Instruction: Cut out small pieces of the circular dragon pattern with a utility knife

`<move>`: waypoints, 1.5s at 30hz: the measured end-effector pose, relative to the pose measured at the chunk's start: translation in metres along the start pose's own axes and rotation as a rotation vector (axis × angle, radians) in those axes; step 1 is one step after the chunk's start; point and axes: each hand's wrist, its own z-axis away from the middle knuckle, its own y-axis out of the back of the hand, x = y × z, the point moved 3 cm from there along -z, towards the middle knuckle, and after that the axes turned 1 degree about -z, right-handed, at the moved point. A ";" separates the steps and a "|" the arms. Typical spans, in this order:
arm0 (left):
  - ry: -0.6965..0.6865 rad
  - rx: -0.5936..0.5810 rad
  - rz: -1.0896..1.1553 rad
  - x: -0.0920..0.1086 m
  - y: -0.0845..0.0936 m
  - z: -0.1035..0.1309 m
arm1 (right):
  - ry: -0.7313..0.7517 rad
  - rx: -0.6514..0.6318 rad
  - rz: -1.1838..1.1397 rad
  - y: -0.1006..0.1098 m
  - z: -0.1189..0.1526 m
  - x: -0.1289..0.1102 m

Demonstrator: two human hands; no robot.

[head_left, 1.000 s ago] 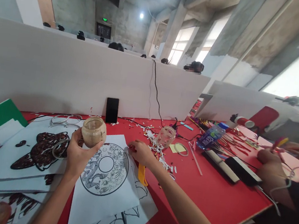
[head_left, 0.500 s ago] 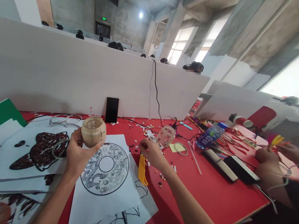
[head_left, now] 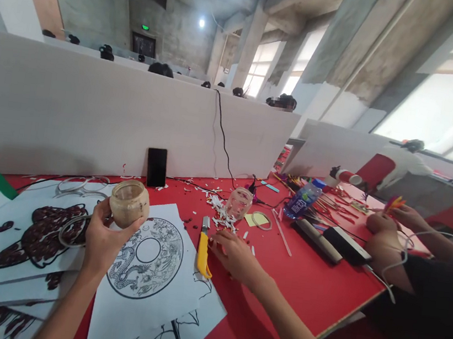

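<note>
My left hand (head_left: 107, 232) is wrapped round an open glass jar (head_left: 130, 205) smeared with something tan. The jar is raised and tilted slightly above the papers. Below it lies a sheet with a printed round dragon design (head_left: 143, 286). On the red table, my right hand (head_left: 238, 254) is palm down with its fingers stretched and a little spread. A yellow-handled tool with a short metal end (head_left: 204, 253) rests just left of those fingertips. Whatever lies under the right palm is hidden. Dark beans (head_left: 188, 224) are scattered near the sheet's upper right edge.
A clear jar (head_left: 239, 203) stands among white scraps (head_left: 219, 207). Further right are a bottle (head_left: 304, 199), a power bank (head_left: 345, 245) and another person's hands (head_left: 386, 221). Papers with a bean picture (head_left: 45, 234) lie left. A phone (head_left: 156, 167) leans against the white partition (head_left: 92, 113).
My right hand has opened from a pinch and come down nearer me, beside the yellow-handled tool, which now shows fully. My left hand still holds the jar. The view has turned slightly right.
</note>
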 end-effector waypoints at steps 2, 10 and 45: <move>0.001 0.002 -0.003 -0.001 0.000 0.000 | 0.003 -0.023 0.033 -0.007 0.001 -0.007; 0.012 0.011 0.001 0.004 -0.001 0.000 | -0.127 -0.017 0.151 -0.003 0.019 0.001; 0.000 0.022 0.003 0.000 0.003 -0.005 | 0.011 -0.022 0.238 -0.027 -0.012 0.027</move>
